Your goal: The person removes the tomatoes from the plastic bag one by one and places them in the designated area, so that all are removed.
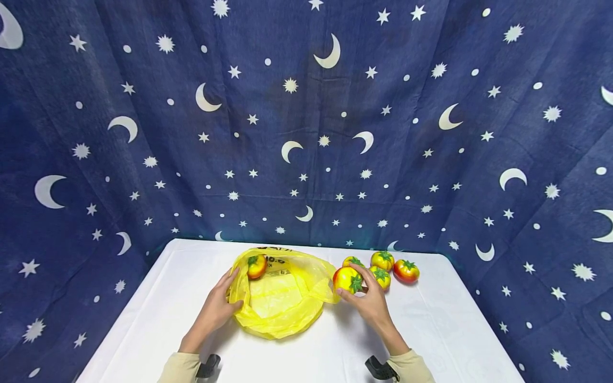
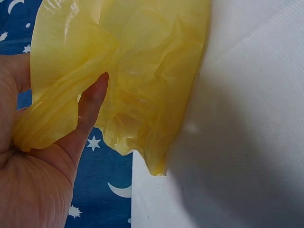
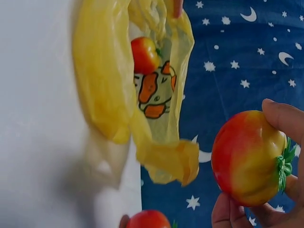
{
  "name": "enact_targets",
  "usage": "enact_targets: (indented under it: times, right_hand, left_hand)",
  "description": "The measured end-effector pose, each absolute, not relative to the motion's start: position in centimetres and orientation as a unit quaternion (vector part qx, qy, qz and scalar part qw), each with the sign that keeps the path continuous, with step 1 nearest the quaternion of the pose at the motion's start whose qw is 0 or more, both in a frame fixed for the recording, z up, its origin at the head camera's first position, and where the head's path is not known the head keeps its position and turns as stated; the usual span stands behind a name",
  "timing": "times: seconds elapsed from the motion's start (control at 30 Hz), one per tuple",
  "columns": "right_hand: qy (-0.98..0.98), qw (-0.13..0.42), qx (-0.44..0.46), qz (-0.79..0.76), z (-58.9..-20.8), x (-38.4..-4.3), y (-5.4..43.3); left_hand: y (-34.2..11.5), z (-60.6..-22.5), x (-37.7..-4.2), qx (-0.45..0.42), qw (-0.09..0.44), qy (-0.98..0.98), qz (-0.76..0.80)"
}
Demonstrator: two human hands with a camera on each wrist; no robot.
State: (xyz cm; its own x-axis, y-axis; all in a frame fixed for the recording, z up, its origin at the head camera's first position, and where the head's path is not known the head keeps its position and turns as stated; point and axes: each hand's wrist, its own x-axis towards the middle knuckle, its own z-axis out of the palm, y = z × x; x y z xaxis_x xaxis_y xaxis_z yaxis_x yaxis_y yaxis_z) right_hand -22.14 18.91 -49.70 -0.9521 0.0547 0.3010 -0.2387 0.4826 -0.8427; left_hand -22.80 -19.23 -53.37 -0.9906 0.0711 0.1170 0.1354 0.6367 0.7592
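Note:
A yellow plastic bag (image 1: 275,325) stands with its mouth wide on the white table, dark print showing inside. My left hand (image 1: 216,304) grips its left side; in the left wrist view a gathered fold of the bag (image 2: 52,111) runs between thumb and fingers. One red-and-yellow tomato (image 1: 257,267) lies inside at the bag's left. My right hand (image 1: 374,304) holds another tomato (image 3: 249,159), red and yellow with a green leafy top, between thumb and fingers. This fruit is just right of the bag's right edge, outside the mouth.
Several more tomatoes sit in a group behind and right of my right hand, the outermost tomato (image 1: 406,272) being the reddest. The white table (image 1: 431,330) ends at a dark blue curtain (image 1: 306,106) with moons and stars, which also hangs at both sides.

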Motion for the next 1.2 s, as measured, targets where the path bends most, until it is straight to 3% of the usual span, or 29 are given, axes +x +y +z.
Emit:
enact_targets:
  times: [0.63,1.2]
  right_hand:
    - [-0.857,0.162,-0.049,0.487,-51.7,-21.9,24.2]
    - [-0.873,0.130,-0.114,0.456,-53.9,-21.6,29.6]
  left_hand:
    - [-19.3,-53.1,-23.0,-0.046,0.013,-0.906,-0.421]
    - [-19.0,-53.1,-23.2,-0.048,0.013,-0.908,-0.417]
